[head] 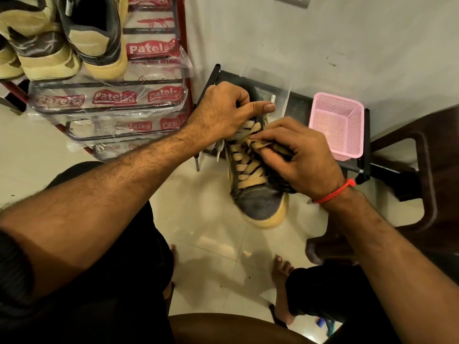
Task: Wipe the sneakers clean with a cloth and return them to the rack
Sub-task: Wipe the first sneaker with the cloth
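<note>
Nearest: seated person, dark shorts, bare feet on pale floor tiles (213, 244).

Mid-air, between knees and wall: grey mesh sneaker with tan laces and yellowed rubber sole (258, 202). Toe points back toward the person, heel away; long axis runs near-to-far, tilted slightly left at the far end.

Right hand (303, 160), red thread at the wrist, fingers curled, pinching a small soiled tan-and-black cloth (260, 144) against the laces on the sneaker's right flank. Left hand (223, 112) grips the collar at the far end, thumb stretched along the opening. Some motion blur at the toe.

Judgement: wiping in progress; right hand is nearer the toe, so strokes likely run along the long axis.

Beyond: pink perforated plastic basket (337, 120) on a low dark stand. Far left: red metal rack with plastic-wrapped shelves (183, 78), matching sneakers (94, 40) on its upper tier. Return lies left of the left hand.
</note>
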A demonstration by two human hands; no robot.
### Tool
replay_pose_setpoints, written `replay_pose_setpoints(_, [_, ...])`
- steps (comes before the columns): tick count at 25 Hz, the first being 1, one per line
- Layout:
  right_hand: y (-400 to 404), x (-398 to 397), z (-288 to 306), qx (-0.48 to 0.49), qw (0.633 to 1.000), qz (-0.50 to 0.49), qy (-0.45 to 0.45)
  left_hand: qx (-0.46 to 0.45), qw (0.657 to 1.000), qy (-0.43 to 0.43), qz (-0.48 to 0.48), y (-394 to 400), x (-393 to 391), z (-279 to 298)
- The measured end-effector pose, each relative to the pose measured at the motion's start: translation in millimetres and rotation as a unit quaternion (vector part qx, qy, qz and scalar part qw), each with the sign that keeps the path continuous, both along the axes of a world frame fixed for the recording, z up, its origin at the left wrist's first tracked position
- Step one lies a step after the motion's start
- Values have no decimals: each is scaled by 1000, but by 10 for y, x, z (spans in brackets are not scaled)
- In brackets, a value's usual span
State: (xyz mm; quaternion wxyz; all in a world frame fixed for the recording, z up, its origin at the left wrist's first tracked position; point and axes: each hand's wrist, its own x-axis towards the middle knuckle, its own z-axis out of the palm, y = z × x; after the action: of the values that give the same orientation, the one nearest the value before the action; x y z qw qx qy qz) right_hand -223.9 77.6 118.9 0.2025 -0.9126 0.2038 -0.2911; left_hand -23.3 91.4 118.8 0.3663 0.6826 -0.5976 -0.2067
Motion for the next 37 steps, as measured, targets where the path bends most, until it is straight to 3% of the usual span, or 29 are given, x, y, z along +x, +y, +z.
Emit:
replay_pose_setpoints(5, [-32,-8,6,18,997,-63,-28,-28,998,-17,52,-16,102,9])
replay_pose_setpoints(8, [-21,-10,76,62,997,33,13,-33,995,-36,84,5,160,-25])
replay_pose_setpoints(12, [129,16,91,92,969,185,135,-3,988,-121,92,28,153,-37])
replay_pose_setpoints(14, [94,1,53,71,980,149,107,-6,987,-136,86,21,118,-9])
replay_pose_setpoints(16, [9,-15,12,40,998,35,30,-25,989,-129,68,16,61,6])
replay_pose_setpoints(19, [-72,-19,-15,12,994,-104,-34,-48,993,-100,48,8,8,0])
replay_pose_setpoints(22, [12,17,34,70,997,6,11,-52,994,-73,64,2,100,-51])
replay_pose_setpoints(25, [127,45,115,115,966,140,181,-36,991,-113,57,44,130,-113])
replay_pose_setpoints(27, [95,31,109,90,977,104,164,-43,991,-117,41,56,95,-123])
replay_pose_setpoints(31, [-9,-8,74,-3,998,-66,3,-85,993,-76,21,8,57,-68])
replay_pose_setpoints(33, [39,-5,68,36,999,1,23,-94,993,-67,24,5,83,-77])
replay_pose_setpoints(36, [184,58,68,133,953,173,211,-98,993,-67,17,30,135,-137])
replay_pose_setpoints(37, [184,61,56,148,947,182,220,-99,994,-50,8,33,148,-151])
